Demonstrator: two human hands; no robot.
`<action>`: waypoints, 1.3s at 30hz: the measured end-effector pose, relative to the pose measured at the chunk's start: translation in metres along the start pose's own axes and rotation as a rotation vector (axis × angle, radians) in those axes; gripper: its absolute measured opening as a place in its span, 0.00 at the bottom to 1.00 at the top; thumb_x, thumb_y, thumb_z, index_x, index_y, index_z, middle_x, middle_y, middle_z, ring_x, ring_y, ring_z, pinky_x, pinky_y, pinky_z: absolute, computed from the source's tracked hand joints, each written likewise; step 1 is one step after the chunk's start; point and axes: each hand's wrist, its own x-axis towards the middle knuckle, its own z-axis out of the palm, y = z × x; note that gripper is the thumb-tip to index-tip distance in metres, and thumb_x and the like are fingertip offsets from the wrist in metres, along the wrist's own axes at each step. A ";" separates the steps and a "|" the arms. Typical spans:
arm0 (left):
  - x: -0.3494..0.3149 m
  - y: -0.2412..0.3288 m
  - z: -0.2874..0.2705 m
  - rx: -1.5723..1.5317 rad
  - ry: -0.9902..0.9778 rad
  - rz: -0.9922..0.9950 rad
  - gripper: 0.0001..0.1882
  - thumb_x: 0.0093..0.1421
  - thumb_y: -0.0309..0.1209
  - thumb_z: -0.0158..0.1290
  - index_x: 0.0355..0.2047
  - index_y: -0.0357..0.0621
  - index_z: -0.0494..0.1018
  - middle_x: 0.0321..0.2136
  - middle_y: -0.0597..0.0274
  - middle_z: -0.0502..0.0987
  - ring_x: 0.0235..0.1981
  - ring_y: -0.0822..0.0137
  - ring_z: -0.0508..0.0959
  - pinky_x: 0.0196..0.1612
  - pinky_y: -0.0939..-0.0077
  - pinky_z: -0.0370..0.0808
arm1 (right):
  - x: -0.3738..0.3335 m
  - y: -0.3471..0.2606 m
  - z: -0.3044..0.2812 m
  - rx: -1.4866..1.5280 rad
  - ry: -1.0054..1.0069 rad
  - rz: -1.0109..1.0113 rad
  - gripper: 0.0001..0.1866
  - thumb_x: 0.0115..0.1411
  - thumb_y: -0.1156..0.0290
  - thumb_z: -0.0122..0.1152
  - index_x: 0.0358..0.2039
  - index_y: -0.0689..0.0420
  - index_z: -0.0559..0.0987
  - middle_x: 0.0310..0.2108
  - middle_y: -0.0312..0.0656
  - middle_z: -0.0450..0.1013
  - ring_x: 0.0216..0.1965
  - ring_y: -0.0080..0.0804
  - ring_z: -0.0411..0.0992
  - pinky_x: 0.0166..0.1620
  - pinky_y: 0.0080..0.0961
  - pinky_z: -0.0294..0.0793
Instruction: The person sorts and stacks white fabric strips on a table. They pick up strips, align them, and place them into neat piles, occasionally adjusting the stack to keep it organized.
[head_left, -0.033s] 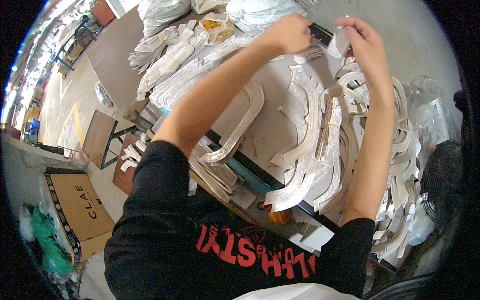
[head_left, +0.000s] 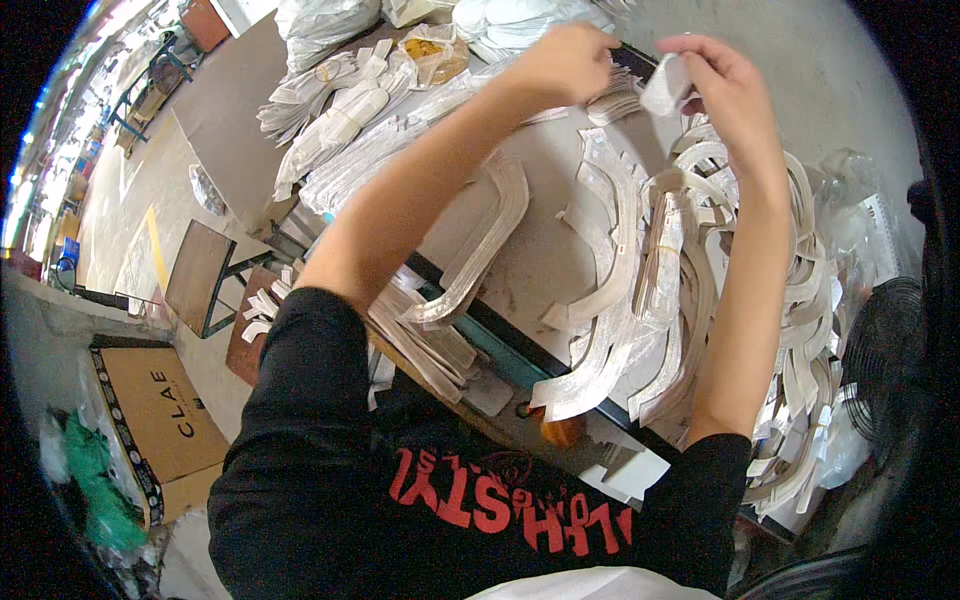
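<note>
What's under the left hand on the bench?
The left hand rests on a fanned stack of thin white cut pieces at the far side of the grey table. The hand covers the stack's upper part, so how far it extends cannot be seen.

A workshop: stacked curved cut pieces (head_left: 600,300) cover the worktable (head_left: 545,165).

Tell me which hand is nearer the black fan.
Right. The right hand is raised above the fan side of the table; the left hand is farther left.

Bright, even daylight; strong fisheye bending, dark vignette at the rim.
</note>
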 end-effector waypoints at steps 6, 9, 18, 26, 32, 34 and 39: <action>-0.123 -0.001 -0.087 -0.091 0.165 -0.038 0.14 0.73 0.31 0.54 0.53 0.41 0.83 0.44 0.54 0.88 0.46 0.65 0.86 0.52 0.67 0.81 | -0.017 -0.043 0.049 0.098 -0.543 -0.014 0.14 0.70 0.75 0.60 0.53 0.60 0.84 0.39 0.40 0.81 0.33 0.27 0.84 0.39 0.25 0.87; -0.187 0.029 -0.112 -0.112 0.134 -0.341 0.13 0.75 0.28 0.53 0.52 0.39 0.83 0.44 0.57 0.87 0.45 0.70 0.85 0.50 0.72 0.81 | -0.030 -0.049 0.089 0.165 -0.773 0.082 0.16 0.69 0.78 0.60 0.56 0.62 0.80 0.45 0.44 0.80 0.36 0.30 0.85 0.40 0.28 0.89; -0.316 0.042 -0.138 -0.198 0.356 -0.579 0.13 0.71 0.22 0.53 0.51 0.39 0.84 0.43 0.52 0.88 0.43 0.65 0.87 0.46 0.70 0.83 | -0.043 -0.042 0.149 -0.708 -0.808 -0.199 0.20 0.62 0.68 0.72 0.52 0.60 0.78 0.46 0.54 0.79 0.39 0.53 0.83 0.46 0.44 0.84; -0.385 0.019 -0.109 0.100 0.157 -0.219 0.14 0.63 0.19 0.60 0.49 0.42 0.83 0.46 0.53 0.84 0.48 0.49 0.82 0.52 0.59 0.79 | -0.104 -0.085 0.130 -0.529 -0.534 -0.433 0.15 0.66 0.63 0.68 0.47 0.59 0.80 0.34 0.52 0.77 0.34 0.48 0.78 0.40 0.41 0.78; -0.415 0.016 -0.069 0.019 -0.009 -0.104 0.22 0.59 0.21 0.64 0.54 0.49 0.84 0.52 0.58 0.82 0.51 0.51 0.80 0.55 0.58 0.78 | -0.214 -0.107 0.125 -0.327 -0.642 -0.112 0.08 0.68 0.71 0.65 0.44 0.60 0.80 0.33 0.49 0.76 0.31 0.47 0.78 0.36 0.40 0.76; -0.416 0.016 -0.057 0.038 0.019 -0.081 0.24 0.58 0.25 0.65 0.56 0.52 0.83 0.54 0.62 0.82 0.51 0.51 0.78 0.57 0.55 0.77 | -0.246 -0.105 0.136 -0.296 -0.620 0.022 0.08 0.67 0.74 0.65 0.45 0.61 0.80 0.35 0.50 0.77 0.34 0.51 0.78 0.38 0.43 0.77; -0.427 0.018 -0.040 0.146 -0.019 -0.089 0.28 0.58 0.29 0.65 0.60 0.57 0.82 0.61 0.70 0.80 0.53 0.53 0.77 0.58 0.54 0.74 | -0.287 -0.082 0.185 -0.268 -0.409 0.000 0.18 0.66 0.79 0.64 0.56 0.63 0.80 0.54 0.51 0.76 0.54 0.53 0.76 0.58 0.42 0.77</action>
